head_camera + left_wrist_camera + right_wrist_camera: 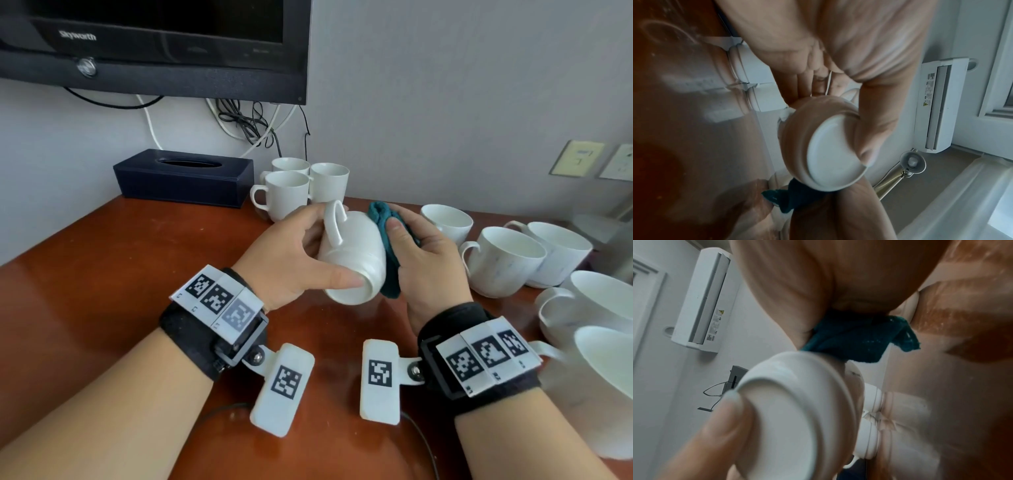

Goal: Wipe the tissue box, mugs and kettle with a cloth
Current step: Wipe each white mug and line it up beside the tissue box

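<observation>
Left hand point(291, 253) gripping white mug point(352, 257) above wooden surface point(102, 274), thumb on base, mug lying tilted with handle up. Right hand point(424, 260) clutching teal cloth point(387, 240), pressing it against mug's side. Tissue box point(183, 178) sitting at back by wall, three mugs point(294, 186) just beside it. More mugs point(513, 260) standing at right. TV point(154, 44) reading "Skyworth".

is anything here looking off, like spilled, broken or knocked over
Nothing stands out. The only mug off its base is the one the left hand holds on its side, above the table, while the right hand presses the teal cloth to it. The other mugs stand upright, and no spill or crack shows.
</observation>
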The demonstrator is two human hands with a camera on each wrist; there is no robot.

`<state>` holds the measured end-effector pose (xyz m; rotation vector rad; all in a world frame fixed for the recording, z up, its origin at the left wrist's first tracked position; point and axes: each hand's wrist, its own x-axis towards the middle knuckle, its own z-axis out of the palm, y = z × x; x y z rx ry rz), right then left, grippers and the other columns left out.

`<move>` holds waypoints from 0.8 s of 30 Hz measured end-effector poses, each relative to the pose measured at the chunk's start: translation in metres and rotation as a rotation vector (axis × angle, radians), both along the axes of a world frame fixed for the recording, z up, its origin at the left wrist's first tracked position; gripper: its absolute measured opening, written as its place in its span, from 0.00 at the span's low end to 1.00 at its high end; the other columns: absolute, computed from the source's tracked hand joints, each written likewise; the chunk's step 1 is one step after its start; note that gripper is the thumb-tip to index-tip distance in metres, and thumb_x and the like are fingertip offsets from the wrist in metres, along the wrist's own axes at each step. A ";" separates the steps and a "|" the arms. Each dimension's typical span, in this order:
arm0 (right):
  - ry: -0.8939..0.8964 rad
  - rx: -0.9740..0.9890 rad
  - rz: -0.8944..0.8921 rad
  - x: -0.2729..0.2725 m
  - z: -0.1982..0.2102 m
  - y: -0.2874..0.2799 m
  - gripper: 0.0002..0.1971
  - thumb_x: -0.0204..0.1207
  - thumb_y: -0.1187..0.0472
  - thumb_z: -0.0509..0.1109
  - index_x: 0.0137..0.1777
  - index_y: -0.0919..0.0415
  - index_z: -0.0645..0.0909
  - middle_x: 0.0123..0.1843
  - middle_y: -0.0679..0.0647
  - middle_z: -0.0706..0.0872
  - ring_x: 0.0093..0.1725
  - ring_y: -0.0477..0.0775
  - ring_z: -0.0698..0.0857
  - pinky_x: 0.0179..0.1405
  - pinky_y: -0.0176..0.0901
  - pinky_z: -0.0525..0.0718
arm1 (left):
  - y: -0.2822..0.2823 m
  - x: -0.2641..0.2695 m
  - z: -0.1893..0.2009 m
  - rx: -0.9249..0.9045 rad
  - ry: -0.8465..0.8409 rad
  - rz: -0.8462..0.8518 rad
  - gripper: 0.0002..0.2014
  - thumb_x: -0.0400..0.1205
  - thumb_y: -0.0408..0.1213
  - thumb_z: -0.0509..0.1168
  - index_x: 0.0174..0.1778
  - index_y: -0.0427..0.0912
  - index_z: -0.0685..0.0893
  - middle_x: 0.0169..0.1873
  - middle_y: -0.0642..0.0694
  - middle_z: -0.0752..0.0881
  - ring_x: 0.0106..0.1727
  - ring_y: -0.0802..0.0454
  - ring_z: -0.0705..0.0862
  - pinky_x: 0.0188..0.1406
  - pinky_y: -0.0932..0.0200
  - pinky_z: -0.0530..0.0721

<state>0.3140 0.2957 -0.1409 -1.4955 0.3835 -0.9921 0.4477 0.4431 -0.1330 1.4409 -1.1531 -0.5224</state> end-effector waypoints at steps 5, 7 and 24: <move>0.004 -0.017 0.052 0.002 -0.001 0.004 0.12 0.89 0.61 0.67 0.65 0.51 0.89 0.60 0.51 0.94 0.63 0.57 0.91 0.70 0.65 0.86 | -0.001 0.001 -0.001 -0.071 0.017 0.111 0.46 0.62 0.49 0.88 0.77 0.51 0.79 0.69 0.52 0.88 0.72 0.51 0.86 0.73 0.40 0.84; 0.017 -0.043 0.111 0.001 -0.002 0.006 0.12 0.88 0.61 0.68 0.67 0.53 0.89 0.61 0.52 0.94 0.64 0.58 0.90 0.71 0.63 0.85 | -0.002 0.005 -0.001 -0.101 -0.008 0.187 0.43 0.62 0.52 0.88 0.74 0.54 0.81 0.67 0.53 0.89 0.70 0.51 0.87 0.71 0.39 0.85; 0.101 -0.174 0.055 -0.001 0.001 0.011 0.11 0.84 0.54 0.71 0.59 0.39 0.92 0.59 0.47 0.93 0.60 0.52 0.91 0.65 0.65 0.88 | -0.007 0.011 -0.010 0.092 -0.272 0.103 0.53 0.58 0.60 0.86 0.80 0.58 0.72 0.73 0.58 0.78 0.77 0.53 0.79 0.76 0.41 0.81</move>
